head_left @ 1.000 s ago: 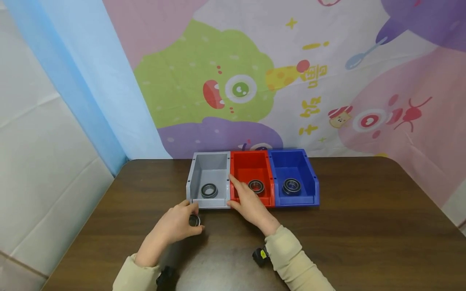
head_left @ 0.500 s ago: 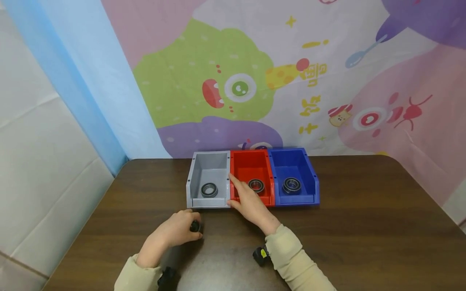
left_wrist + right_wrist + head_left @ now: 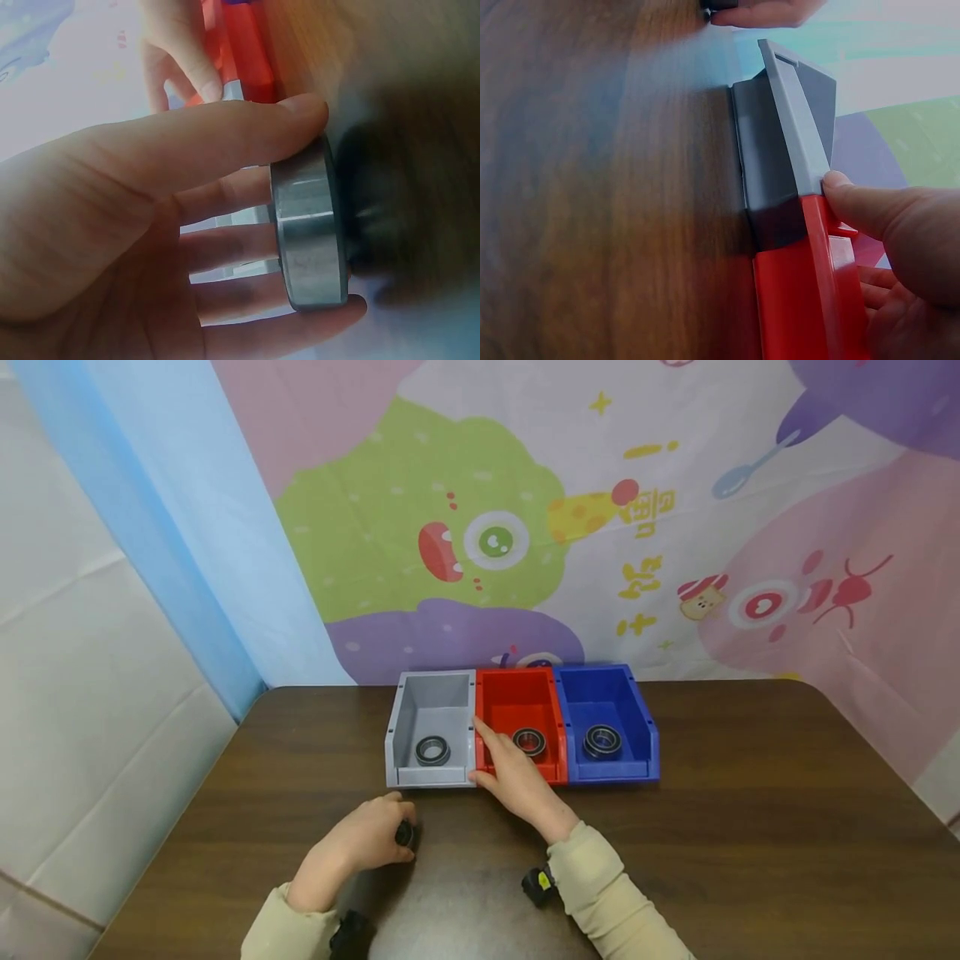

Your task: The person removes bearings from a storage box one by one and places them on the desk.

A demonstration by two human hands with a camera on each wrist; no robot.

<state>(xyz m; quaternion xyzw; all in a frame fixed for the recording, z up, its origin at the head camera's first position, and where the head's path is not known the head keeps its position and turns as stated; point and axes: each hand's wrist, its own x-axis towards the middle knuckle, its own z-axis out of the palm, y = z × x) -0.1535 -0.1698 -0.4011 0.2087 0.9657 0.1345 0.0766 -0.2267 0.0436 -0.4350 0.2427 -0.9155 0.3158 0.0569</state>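
Observation:
My left hand (image 3: 367,837) pinches a steel ball bearing (image 3: 311,225) between thumb and fingers, its outer ring facing the left wrist camera. The hand is low over the table, in front of the grey bin (image 3: 396,727); whether the bearing touches the wood I cannot tell. My right hand (image 3: 517,783) rests where the grey and red bins meet, fingers fairly straight. In the right wrist view its thumb presses the front rim by the red bin (image 3: 791,300); some of its fingers are partly hidden. Bearings lie in the grey bin (image 3: 432,750), the red bin (image 3: 529,742) and the blue bin (image 3: 602,742).
The three bins stand side by side at the back of the brown wooden table (image 3: 750,827), the blue bin (image 3: 648,752) on the right. Behind them hangs a cartoon-printed cloth (image 3: 495,460). A pale panelled wall (image 3: 90,693) rises on the left.
My left hand, with the bearing, has drawn back slightly from the grey bin's front edge toward me, and the bearing has turned in its fingers. My right hand has stayed in place.

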